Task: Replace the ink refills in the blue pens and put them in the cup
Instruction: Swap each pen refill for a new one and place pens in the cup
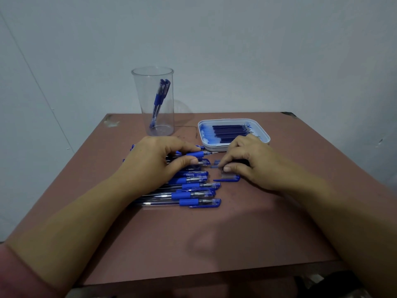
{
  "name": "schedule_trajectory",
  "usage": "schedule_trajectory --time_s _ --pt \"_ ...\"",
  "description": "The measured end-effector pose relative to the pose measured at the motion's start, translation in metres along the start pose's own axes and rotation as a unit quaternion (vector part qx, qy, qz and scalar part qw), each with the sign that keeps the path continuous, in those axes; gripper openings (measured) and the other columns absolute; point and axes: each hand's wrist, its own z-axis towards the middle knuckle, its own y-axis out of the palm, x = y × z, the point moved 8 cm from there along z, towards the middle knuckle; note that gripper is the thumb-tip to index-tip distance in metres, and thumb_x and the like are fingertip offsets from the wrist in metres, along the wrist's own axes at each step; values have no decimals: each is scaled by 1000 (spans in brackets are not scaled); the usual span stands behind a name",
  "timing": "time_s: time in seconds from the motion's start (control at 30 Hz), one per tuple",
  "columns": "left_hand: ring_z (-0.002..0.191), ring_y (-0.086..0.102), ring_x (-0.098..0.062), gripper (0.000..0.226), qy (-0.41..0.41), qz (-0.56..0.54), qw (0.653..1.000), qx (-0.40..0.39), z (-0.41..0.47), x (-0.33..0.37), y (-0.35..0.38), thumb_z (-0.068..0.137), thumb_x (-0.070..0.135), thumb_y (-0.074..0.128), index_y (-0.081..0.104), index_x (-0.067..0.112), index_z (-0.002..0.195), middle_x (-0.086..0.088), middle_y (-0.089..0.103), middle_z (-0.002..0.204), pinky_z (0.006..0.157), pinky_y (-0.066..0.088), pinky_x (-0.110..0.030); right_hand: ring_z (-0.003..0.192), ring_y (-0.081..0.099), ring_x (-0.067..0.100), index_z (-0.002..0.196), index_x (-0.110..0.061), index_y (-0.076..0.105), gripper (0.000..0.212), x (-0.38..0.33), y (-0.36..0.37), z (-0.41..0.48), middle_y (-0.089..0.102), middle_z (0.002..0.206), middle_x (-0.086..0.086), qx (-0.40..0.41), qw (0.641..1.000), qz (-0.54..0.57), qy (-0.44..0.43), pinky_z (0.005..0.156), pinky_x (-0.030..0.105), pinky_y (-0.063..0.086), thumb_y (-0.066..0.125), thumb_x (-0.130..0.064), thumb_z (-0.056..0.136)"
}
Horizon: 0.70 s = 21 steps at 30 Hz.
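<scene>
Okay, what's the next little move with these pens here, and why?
Probably lift the uncapped pen out of the row with the left hand, which pinches it. A cap lies loose on the table, the right hand pinches a small blue piece, and refills lie in the tray behind.

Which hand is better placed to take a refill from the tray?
Probably the right hand: it is beside the white tray, though it pinches a small blue piece. The left hand grips a pen farther away.
</scene>
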Motion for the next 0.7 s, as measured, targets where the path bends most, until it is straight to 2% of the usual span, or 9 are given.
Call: schedule_trajectory --time_s 0.13,0.2,0.27,0.4,0.7 --pt "83 61 12 35 3 0 1000 4 0 -1 -1 81 56 58 74 38 107 41 59 83 72 43 -6 81 62 10 93 -29 70 11 4 -19 -5 68 85 -13 116 985 129 27 72 22 49 67 -19 89" --pt "82 60 14 35 6 0 1000 6 0 0 -1 81 55 59 74 38 107 42 58 82 72 42 -4 77 64 10 93 -26 69 11 4 -24 -8 69 82 -12 144 969 197 40 70 17 50 67 -16 89" --pt "83 60 14 34 7 0 1000 5 0 0 -1 81 55 59 74 37 106 41 58 83 73 42 -4 77 65 11 94 -26 69 13 2 -25 -9 69 83 -9 153 961 228 35 71 16 50 68 -14 89" --pt "83 61 12 35 10 0 1000 0 0 1 -1 82 55 58 74 37 106 39 60 84 73 43 -5 79 65 13 93 -26 70 15 -2 -20 -8 70 85 -4 138 958 248 32 73 25 54 69 -12 88" --pt "83 61 10 33 9 4 1000 10 0 1 -2 82 54 59 74 39 107 42 59 81 71 45 -12 77 64 11 92 -25 70 15 -4 -19 -7 69 82 -7 141 960 241 18 74 25 54 73 -13 84"
